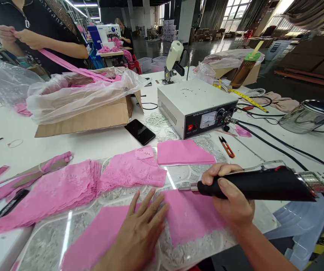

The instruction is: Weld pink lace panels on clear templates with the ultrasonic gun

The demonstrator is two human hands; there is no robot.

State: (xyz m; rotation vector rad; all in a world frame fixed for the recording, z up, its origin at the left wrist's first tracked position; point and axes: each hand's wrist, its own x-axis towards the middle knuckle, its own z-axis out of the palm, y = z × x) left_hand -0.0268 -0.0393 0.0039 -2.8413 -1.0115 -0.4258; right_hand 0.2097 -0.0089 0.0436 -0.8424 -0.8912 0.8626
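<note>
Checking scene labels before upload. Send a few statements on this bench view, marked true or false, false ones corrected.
1. The right hand has its grip around a black-handled metal-tipped tool. True.
2. The left hand is clenched in a fist. False: its fingers are spread, over a flat pink fabric piece.
3. A flat black rectangular smartphone lies on the white tabletop. True.
4. The small orange-and-black snips lie on top of the pale grey metal-cased unit. False: they lie on the table in front of it.
5. That unit has a red switch on its front. True.
</note>
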